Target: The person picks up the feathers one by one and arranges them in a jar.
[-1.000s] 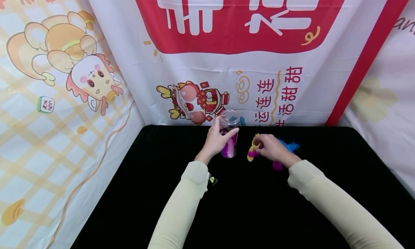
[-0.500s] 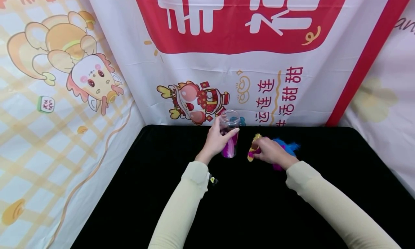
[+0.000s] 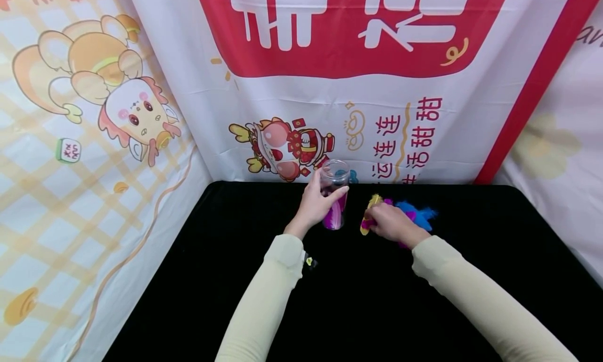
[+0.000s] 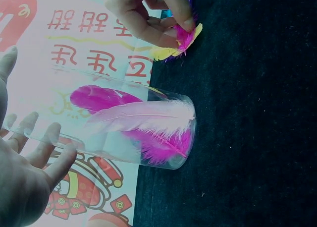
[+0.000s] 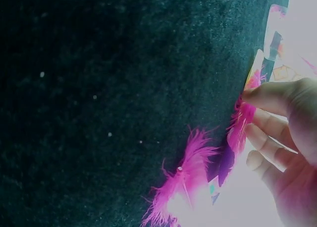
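My left hand [image 3: 311,205] grips a clear jar [image 3: 336,171] that stands upright on the black cloth. Inside it lie a pale pink feather [image 4: 148,116] and magenta feathers [image 4: 161,146], clear in the left wrist view. To the jar's right, my right hand [image 3: 390,221] pinches a magenta feather [image 4: 184,37] between thumb and fingertips. A yellow feather [image 3: 375,200] lies right against it; whether the fingers hold that one too, I cannot tell. Beneath and beyond the right hand are blue feathers [image 3: 414,214] and another magenta feather [image 5: 190,170], partly hidden.
Black cloth [image 3: 358,299] covers the table. A printed white banner [image 3: 282,100] hangs directly behind the jar, and a patterned sheet [image 3: 94,194] hangs on the left. A small dark object with a yellow mark [image 3: 310,262] is by the left cuff.
My right hand has shifted slightly, its wrist moving left and uncovering more of the blue feathers. My left hand and the jar stay put.
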The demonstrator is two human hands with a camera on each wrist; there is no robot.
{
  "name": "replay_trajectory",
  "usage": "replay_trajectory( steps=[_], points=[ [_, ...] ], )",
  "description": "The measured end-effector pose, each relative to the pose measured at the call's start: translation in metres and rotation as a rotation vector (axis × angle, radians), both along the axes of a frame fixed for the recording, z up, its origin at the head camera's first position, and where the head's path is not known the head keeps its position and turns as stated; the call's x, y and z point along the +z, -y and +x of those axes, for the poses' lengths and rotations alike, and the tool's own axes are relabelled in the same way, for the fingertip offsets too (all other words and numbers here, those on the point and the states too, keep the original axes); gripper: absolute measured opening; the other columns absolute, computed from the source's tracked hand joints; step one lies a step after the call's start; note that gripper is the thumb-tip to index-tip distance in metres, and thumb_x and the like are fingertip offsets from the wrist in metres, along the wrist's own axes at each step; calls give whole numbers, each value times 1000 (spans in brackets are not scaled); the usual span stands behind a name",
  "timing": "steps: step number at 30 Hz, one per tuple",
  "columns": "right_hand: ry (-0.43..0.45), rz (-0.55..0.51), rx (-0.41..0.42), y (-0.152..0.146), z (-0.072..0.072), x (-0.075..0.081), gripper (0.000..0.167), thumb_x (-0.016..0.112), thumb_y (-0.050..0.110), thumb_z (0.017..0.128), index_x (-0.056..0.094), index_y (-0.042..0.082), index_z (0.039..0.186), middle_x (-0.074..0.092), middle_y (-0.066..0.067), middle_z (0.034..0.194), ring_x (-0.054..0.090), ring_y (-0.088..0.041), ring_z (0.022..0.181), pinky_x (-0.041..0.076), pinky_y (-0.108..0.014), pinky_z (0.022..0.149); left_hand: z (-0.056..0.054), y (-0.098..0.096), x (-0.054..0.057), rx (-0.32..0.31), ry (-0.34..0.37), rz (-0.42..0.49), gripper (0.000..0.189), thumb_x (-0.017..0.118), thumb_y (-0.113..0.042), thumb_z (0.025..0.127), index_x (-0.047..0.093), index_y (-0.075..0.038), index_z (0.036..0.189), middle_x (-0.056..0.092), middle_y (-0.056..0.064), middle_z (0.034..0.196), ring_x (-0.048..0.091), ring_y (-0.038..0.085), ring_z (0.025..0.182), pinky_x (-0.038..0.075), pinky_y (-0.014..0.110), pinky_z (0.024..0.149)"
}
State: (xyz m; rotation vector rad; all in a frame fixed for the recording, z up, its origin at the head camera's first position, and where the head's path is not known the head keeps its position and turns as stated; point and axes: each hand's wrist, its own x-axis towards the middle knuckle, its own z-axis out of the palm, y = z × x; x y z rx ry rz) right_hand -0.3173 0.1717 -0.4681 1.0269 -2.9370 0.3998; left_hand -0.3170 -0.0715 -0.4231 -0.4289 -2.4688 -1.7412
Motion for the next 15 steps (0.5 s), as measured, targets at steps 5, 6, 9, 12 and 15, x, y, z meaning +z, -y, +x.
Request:
replay_trajectory(
  steps=[5, 6, 9, 12, 15],
  points=[
    [-11, 10, 14, 1, -1, 0, 13, 78, 3, 81, 74, 12, 89, 68, 3, 80, 64, -16, 73, 57, -44, 70, 0, 0, 0, -2, 0, 2, 75, 75, -51, 91, 37, -24, 149, 54, 9, 143, 60, 22, 127, 52, 38, 102],
    [-16, 9, 17, 2, -1, 0, 13, 77, 2, 81, 73, 12, 88, 68, 3, 80, 64, -16, 73, 57, -44, 70, 0, 0, 0, -2, -1, 3, 75, 75, -51, 91, 37, -24, 149, 54, 9, 143, 60, 22, 127, 52, 38, 102],
    [-35, 8, 20, 1, -1, -1, 13, 76, 0, 81, 73, 12, 87, 68, 3, 79, 65, -16, 72, 57, -44, 70, 1, 0, 0, 0, -8, -1, 74, 76, -51, 91, 38, -24, 149, 54, 9, 142, 60, 22, 127, 52, 38, 102],
    [-51, 14, 18, 0, -1, -2, 12, 76, 1, 83, 73, 13, 85, 67, 4, 79, 66, -17, 73, 58, -45, 69, 2, 0, 1, 7, -16, -9, 74, 76, -50, 91, 38, -23, 148, 54, 9, 141, 60, 22, 126, 52, 38, 102],
    [-60, 16, 15, 0, -1, -1, 11, 77, 3, 85, 74, 14, 84, 68, 5, 79, 67, -18, 75, 58, -45, 69, 2, 0, 2, 13, -20, -20, 74, 76, -51, 91, 39, -23, 148, 54, 9, 142, 59, 22, 126, 52, 38, 103]
  ],
)
